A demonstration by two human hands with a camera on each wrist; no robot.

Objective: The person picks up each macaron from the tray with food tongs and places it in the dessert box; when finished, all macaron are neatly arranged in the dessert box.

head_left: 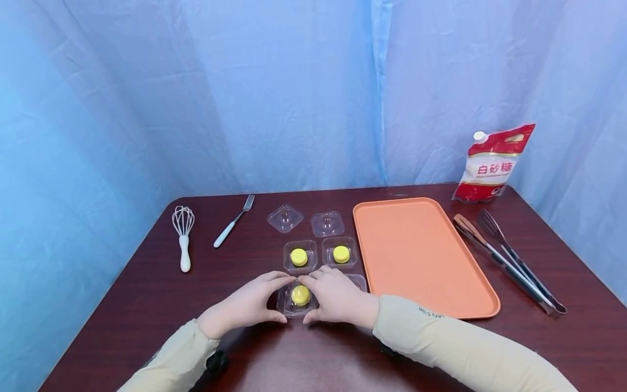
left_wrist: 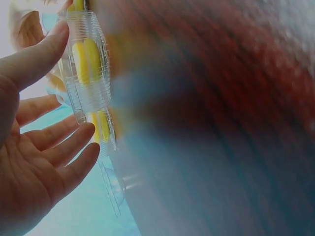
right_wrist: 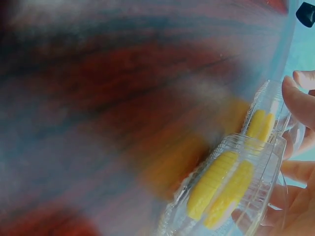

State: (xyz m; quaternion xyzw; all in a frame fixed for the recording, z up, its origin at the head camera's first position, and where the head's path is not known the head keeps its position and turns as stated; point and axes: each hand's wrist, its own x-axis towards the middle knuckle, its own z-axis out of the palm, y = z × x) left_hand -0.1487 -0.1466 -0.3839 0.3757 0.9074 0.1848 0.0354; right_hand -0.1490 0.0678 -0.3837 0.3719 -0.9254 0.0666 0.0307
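Note:
Both hands meet over a clear plastic box [head_left: 289,312] at the table's front middle, which holds a yellow macaron [left_wrist: 80,61]. A clear domed lid [head_left: 300,288] covers it. My left hand [head_left: 247,306] holds the lid's left side, index finger at the far edge and thumb at the near one; the other fingers fan out in the left wrist view. My right hand [head_left: 338,299] holds the right side likewise, index fingertips close together. A second front box [right_wrist: 261,196], also with a macaron [right_wrist: 221,187], is partly hidden by the right hand in the head view.
Behind are two lidless boxes [head_left: 286,267] with macarons [head_left: 341,254] and two loose lids [head_left: 328,223]. An orange tray [head_left: 416,256] lies to the right, then tongs [head_left: 514,267] and a sugar bag [head_left: 492,163]. A whisk [head_left: 184,245] and fork [head_left: 235,221] lie left.

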